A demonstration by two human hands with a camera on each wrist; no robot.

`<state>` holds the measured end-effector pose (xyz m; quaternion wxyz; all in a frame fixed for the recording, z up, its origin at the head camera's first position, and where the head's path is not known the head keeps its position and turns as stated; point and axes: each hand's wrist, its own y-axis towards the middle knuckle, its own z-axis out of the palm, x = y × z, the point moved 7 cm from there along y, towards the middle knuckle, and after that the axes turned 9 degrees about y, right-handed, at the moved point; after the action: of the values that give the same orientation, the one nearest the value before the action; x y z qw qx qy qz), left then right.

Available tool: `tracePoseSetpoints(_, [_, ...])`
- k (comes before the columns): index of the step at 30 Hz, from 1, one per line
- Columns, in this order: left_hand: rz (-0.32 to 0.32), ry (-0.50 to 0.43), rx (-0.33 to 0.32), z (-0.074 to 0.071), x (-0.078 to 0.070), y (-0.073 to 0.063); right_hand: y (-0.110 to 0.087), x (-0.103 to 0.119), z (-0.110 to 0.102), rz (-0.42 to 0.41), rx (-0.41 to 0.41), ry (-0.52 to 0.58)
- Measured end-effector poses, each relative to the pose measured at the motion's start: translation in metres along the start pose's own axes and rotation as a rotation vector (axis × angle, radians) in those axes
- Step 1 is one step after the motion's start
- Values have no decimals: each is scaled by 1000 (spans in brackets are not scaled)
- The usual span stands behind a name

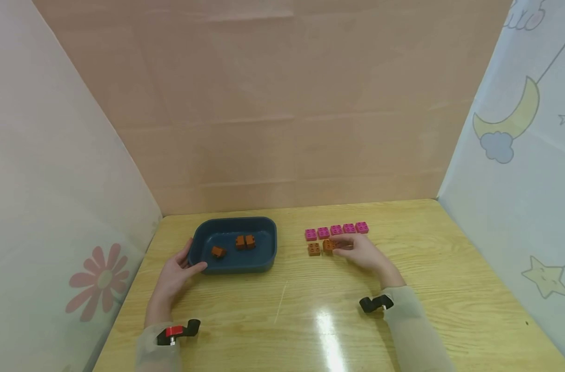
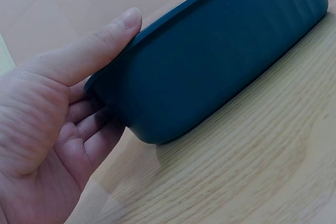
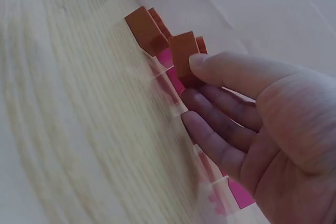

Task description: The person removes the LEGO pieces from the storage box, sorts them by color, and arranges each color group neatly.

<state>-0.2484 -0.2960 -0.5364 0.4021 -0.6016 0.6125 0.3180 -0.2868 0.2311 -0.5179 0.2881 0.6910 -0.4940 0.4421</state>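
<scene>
In the head view my right hand [image 1: 359, 251] pinches an orange toy brick [image 1: 328, 246] between thumb and fingers. The right wrist view shows the thumb against the side of that brick [image 3: 185, 59]. A second orange brick [image 1: 314, 249] sits just left of it on the table. My left hand [image 1: 174, 274] grips the left end of a dark blue tray [image 1: 233, 269]. Its thumb lies along the rim and the other fingers curl against the outer wall, as the left wrist view shows. Inside the tray are an orange brick [image 1: 218, 251] and two more orange bricks [image 1: 245, 242] side by side.
Behind the orange bricks, several pink bricks [image 1: 336, 230] stand in a row. The wooden table [image 1: 282, 320] meets a plain backdrop [image 1: 287, 129] at its far edge, with patterned side walls left and right. A camera mount [image 1: 376, 303] is strapped to the right wrist.
</scene>
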Motion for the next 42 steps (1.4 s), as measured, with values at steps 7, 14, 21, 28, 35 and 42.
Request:
tracePoseSetpoints(7, [-7,2,-4,0,-2,0,2,-3,1,-31,-9,-73])
tracePoseSetpoints(14, [1,-20,-2,1,-2,1,3,-6,3,-21,-17,-78])
tracePoseSetpoints(21, [3,-31,-1,2,-1,1,2,-2,4,-19,-16,-68])
tracePoseSetpoints(28, [13,-37,-2,2,0,1,2,0,4,-28,-18,-75])
tracePoseSetpoints(35, [18,-43,-6,2,-1,1,2,1,5,-34,-17,-81])
tracePoseSetpoints(42, [27,-43,-7,2,-2,0,2,1,7,-24,-23,-86])
